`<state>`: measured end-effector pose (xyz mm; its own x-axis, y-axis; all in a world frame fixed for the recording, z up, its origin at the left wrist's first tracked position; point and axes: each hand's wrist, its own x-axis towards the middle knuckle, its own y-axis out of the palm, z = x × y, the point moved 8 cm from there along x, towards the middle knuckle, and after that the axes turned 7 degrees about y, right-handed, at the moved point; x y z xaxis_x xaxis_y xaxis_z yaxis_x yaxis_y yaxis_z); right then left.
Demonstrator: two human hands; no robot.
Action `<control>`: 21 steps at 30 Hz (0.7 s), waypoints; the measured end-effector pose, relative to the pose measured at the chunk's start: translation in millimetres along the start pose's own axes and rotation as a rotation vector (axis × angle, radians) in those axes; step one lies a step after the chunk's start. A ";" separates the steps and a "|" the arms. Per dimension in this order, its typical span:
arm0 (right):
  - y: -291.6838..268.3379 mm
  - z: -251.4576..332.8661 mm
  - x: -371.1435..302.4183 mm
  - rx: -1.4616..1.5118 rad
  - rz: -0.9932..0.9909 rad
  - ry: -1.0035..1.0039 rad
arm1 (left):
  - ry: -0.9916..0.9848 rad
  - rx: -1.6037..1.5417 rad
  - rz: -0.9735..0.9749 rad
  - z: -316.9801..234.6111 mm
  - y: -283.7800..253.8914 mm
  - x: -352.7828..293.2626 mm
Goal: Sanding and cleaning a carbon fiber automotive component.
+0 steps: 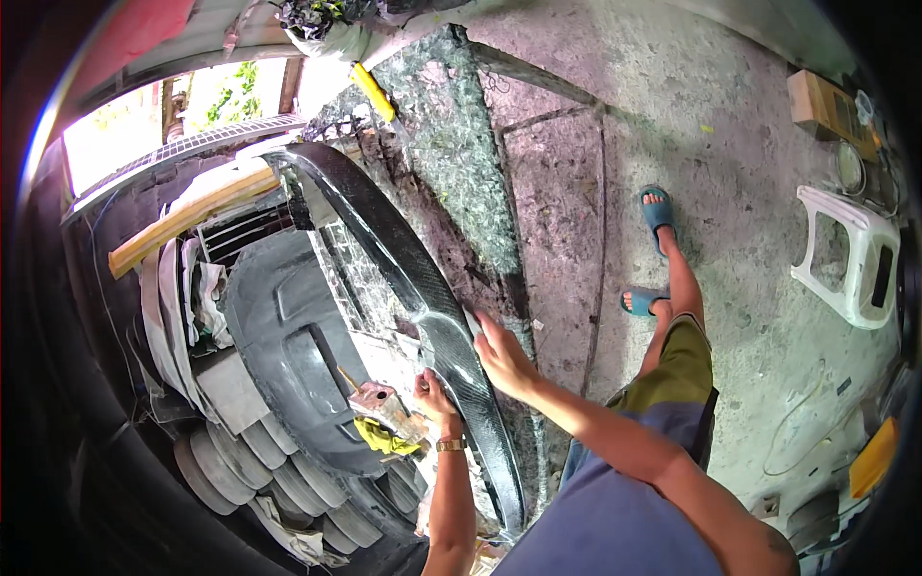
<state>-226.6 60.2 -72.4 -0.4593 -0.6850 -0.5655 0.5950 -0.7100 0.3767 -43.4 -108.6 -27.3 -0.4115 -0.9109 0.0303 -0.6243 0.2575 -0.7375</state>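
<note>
A long, curved, glossy black panel with a woven carbon-fibre look (408, 278) stretches from the upper left down toward my body. My right hand (504, 357) is at its right edge, fingers pressed together on a thin pale flat piece (472, 321) against the surface; its exact kind is unclear. On the panel's other side my left hand (437, 398), with a watch (450, 444) on the wrist, is curled closed close to the inner edge. What it holds, if anything, is hidden. Just left of it lie a stained pinkish container (377, 401) with a stick and a yellow-green cloth (384, 437).
A yellow-handled tool (373, 92) rests on the stained table (437, 144) beyond the panel. To the left are a dark moulded hood (279, 317), a wooden beam (192, 219) and stacked discs (235, 461). A white plastic stool (850, 254) and cardboard box (831, 113) are at right.
</note>
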 end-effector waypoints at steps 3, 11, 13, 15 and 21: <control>8.4 -10.8 -19.6 0.014 -0.055 -0.076 | 0.095 0.051 0.055 -5.8 4.9 5.1; -26.3 17.7 34.2 0.215 -0.014 -0.122 | -0.001 0.107 0.017 -6.0 2.8 4.4; -26.3 -1.4 30.9 0.243 -0.096 -0.215 | 0.024 0.106 0.021 -5.9 2.8 6.1; -22.5 0.5 25.6 0.207 -0.140 -0.180 | 0.038 0.078 0.020 -2.6 1.8 5.9; 6.2 -9.8 -30.8 0.123 -0.195 -0.330 | 0.062 0.075 0.029 -5.1 3.2 4.3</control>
<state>-202.3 78.5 -59.8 -0.7547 -0.5371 -0.3768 0.4014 -0.8323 0.3822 -50.5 -110.1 -26.1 -0.4702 -0.8812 0.0485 -0.5613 0.2562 -0.7869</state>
